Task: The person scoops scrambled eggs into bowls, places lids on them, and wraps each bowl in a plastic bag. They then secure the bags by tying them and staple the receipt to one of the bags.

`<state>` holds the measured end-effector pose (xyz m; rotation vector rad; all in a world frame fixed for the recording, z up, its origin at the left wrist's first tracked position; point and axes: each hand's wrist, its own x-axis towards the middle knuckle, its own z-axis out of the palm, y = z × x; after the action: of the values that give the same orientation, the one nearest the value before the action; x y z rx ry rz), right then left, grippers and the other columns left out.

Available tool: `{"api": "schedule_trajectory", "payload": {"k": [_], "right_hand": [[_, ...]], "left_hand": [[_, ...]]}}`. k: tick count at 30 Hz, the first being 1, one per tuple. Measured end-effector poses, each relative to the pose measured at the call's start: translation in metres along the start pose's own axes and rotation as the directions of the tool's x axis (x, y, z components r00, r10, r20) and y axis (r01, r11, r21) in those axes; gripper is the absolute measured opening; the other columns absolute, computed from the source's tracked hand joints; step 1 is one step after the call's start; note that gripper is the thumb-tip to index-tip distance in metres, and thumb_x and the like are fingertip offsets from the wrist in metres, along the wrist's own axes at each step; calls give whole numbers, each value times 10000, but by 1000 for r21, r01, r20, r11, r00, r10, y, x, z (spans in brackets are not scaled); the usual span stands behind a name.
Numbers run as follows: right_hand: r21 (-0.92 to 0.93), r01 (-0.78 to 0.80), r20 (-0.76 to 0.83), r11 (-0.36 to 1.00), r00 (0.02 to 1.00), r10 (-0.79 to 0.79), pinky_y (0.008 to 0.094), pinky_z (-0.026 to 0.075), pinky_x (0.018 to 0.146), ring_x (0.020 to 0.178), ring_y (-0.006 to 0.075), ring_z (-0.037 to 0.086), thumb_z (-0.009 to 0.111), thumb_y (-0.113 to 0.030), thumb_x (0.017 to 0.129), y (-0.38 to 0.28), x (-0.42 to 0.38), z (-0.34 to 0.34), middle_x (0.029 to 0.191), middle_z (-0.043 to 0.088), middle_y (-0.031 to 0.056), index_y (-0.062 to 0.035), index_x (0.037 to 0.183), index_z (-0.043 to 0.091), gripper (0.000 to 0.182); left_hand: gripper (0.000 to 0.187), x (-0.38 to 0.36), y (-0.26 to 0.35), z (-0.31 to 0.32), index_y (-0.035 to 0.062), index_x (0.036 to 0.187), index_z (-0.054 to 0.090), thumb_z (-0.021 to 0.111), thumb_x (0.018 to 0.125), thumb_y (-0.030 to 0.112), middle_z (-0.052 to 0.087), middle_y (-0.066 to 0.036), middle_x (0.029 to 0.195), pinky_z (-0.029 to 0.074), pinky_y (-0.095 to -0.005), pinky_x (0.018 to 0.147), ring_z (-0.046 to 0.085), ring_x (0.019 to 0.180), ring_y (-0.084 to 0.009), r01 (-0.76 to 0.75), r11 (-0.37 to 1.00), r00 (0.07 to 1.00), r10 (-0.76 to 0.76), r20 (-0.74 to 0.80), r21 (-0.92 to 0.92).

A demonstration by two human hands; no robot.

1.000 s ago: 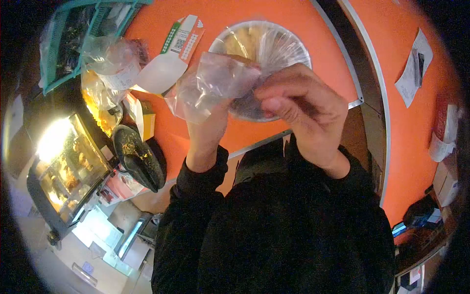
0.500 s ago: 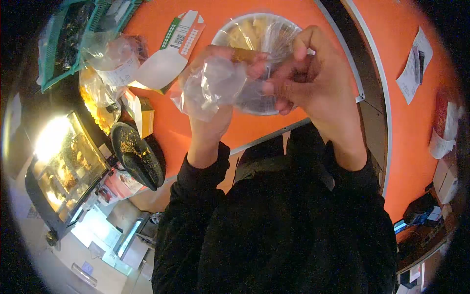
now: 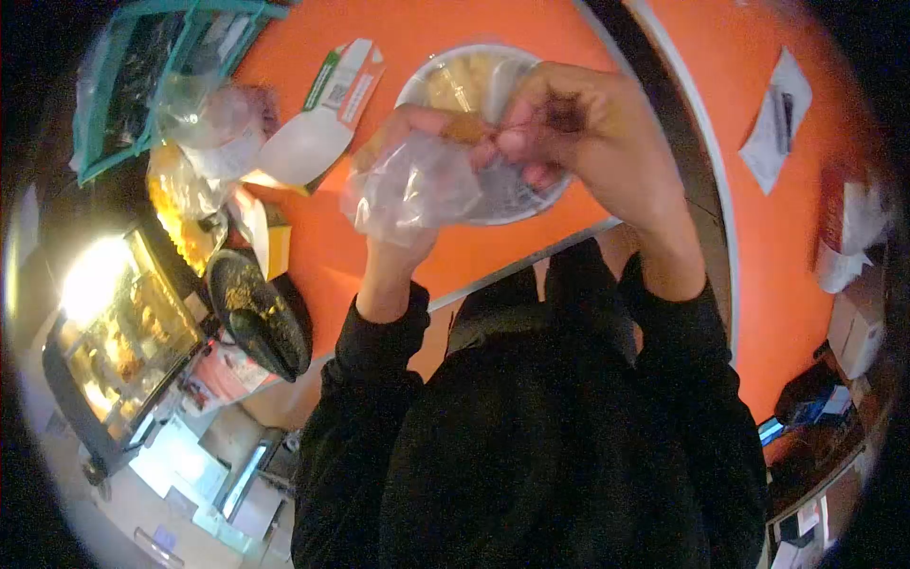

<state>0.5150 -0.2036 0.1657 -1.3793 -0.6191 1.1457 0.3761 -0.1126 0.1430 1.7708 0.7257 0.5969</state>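
My left hand (image 3: 408,133) is closed around a clear plastic bag (image 3: 412,194), which hangs crumpled over its palm and wrist. Fingertips touching those of the left, my right hand (image 3: 592,128) is closed in a pinch; what it grips is hidden and blurred. Both hands are above a round white bowl (image 3: 403,93) with pale yellow pieces of food (image 3: 464,81) in it. Shiny clear film seems to cover the bowl, and my hands hide its middle.
On the orange counter (image 3: 322,242) lie an opened carton (image 3: 308,147) and a bagged item (image 3: 223,133). A teal basket (image 3: 161,76), a black tray with crumbs (image 3: 256,308) and a lit food warmer (image 3: 128,337) stand left. Papers (image 3: 777,123) lie right.
My right hand has moved down and left, bringing its fingertips against my left hand. The whole view has shifted slightly, and the plastic bag stays in my left hand.
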Motion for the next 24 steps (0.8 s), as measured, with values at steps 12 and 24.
{"api": "schedule_trajectory", "payload": {"k": [12,24], "right_hand": [[-860,153,-162,486,822,-546,386,460,511,614,288,585,563,-130,637,10,27,8,721,579,162,1,703,536,149],[-672,-539,-655,508,753,-66,323,456,587,722,236,579,598,-281,740,15,-39,-292,823,602,158,29,831,565,324]], "left_hand": [[225,-10,-5,10,6,829,517,664,659,13,558,-85,795,451,-267,687,541,756,-163,-330,915,933,353,-64,234],[707,-27,52,-44,41,1306,195,493,668,-22,419,-183,1200,364,-347,901,434,1098,-264,129,784,991,-122,53,-607]]}}
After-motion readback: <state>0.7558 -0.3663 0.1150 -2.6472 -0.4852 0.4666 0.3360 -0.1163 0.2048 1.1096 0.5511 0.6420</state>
